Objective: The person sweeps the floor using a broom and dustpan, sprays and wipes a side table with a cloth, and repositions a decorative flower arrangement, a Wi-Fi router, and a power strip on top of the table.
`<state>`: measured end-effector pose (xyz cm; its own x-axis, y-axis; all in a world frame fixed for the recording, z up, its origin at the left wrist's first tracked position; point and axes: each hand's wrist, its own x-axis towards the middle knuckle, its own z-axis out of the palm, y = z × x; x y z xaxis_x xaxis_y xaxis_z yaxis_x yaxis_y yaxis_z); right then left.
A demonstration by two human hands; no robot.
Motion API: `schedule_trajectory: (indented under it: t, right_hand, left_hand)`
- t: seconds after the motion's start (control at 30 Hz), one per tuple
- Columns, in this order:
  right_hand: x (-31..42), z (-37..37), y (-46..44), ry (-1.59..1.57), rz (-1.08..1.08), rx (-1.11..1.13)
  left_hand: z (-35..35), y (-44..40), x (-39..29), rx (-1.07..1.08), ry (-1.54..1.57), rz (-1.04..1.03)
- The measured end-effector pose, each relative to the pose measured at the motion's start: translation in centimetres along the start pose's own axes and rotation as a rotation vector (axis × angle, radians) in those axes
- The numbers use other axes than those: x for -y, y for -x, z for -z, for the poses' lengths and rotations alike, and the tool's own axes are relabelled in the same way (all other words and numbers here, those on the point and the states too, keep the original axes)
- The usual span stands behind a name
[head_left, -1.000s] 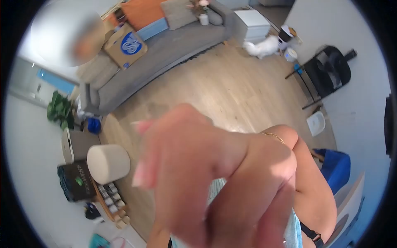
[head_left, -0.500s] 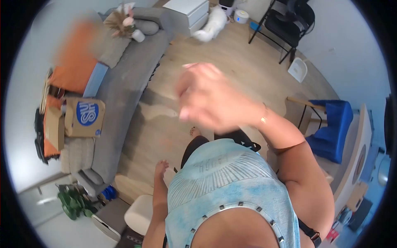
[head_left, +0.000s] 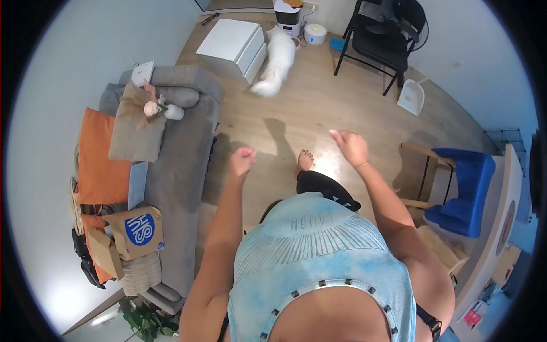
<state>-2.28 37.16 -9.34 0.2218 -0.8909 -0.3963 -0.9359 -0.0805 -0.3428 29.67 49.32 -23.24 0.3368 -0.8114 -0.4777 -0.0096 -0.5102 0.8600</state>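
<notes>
Head view: left hand (head_left: 243, 162) closed, right hand (head_left: 351, 148) partly open, above wooden floor (head_left: 279, 122) between sofa (head_left: 176, 182) and blue chair (head_left: 468, 196).

the left hand (head_left: 243, 160) is blurred, the black chair (head_left: 379, 47) cut off at the top.

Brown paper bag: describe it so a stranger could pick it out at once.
Find the grey sofa along the picture's left. On it, near the end lowest in the picture, is a brown paper bag. Unlike the plain cardboard beside it, it bears a big round blue logo.
</notes>
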Motion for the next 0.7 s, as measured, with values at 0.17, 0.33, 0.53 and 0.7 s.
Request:
schedule_trajectory:
  t: [0.17, 0.33, 0.53, 0.7]
  right_hand:
    - [10.3, 4.5, -4.9, -0.028, 0.970, -0.412]
    - [10.0, 5.7, -12.8, -0.023, 1.178, -0.336]
    - [-11.5, 2.5, -24.7, 0.073, 0.077, -0.060]
    - [-18.9, 7.8, -22.2, 0.173, -0.512, 0.037]
  left_hand:
    - [-9.6, -2.2, -18.9, 0.255, 0.725, 0.286]
    - [-9.5, -5.8, -27.2, 0.721, 1.145, -0.019]
    - [0.5, -15.9, -17.1, -0.424, -0.067, -0.162]
    - [5.6, -21.5, -10.1, -0.501, 0.226, 0.293]
